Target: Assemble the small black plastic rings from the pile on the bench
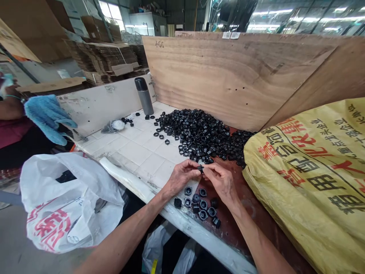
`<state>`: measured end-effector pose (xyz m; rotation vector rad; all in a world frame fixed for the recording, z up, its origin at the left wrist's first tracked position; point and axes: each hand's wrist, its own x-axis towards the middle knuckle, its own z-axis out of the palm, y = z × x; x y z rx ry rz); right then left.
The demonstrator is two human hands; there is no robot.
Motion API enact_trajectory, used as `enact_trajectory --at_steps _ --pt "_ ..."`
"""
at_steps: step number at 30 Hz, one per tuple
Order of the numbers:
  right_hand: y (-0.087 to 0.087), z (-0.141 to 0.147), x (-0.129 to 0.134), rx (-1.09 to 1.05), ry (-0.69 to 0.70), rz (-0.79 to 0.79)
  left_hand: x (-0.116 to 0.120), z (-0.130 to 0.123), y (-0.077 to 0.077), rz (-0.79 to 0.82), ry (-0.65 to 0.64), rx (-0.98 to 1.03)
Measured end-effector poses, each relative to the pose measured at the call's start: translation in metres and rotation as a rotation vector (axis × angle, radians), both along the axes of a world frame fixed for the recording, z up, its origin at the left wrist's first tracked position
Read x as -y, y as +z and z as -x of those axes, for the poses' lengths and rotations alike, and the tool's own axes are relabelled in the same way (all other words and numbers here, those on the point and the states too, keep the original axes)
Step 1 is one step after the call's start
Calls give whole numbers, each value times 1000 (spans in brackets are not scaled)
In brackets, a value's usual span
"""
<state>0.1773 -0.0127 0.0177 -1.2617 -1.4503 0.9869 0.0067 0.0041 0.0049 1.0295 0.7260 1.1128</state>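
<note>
My left hand (184, 176) and my right hand (221, 178) meet over the near part of the table. Between their pinched fingertips is a small black plastic part (200, 168), gripped from both sides; its exact form is mostly covered by the fingers. Below the hands lie several round black plastic caps (203, 204), some showing their hollow, ribbed insides. Just beyond my fingers a large heap of black plastic rings (196, 131) spreads across the tabletop, with a few loose ones at its left side.
A grey bottle (145, 97) stands at the back left, near a small clear bag (112, 126). Wooden boards (228, 76) wall the back. A yellow sack (299, 163) bulges at the right. A white bag (71, 205) and blue towel (48, 114) hang left, near another person's arm (13, 106).
</note>
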Motion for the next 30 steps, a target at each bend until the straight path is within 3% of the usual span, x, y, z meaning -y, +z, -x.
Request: enact_trajectory --at_steps 3,6,8,14,21,27,30 --pt "1 3 2 -79 -68 161 -1 -3 -2 -86 41 -36" --pt "4 1 2 -41 -70 192 -2 -5 -4 -145 70 -58" --pt "4 -2 1 27 -59 150 -2 -5 -4 -131 64 -60" --pt "0 -5 -2 138 4 -173 -1 -3 0 41 -33 -21" --pt "-2 -5 -1 64 -31 15 -2 -2 4 -42 18 -31" --pt "4 -8 -1 177 46 -193 0 -1 3 4 3 -31" --pt "3 -8 -1 197 46 -179 -1 0 1 -13 -1 -35"
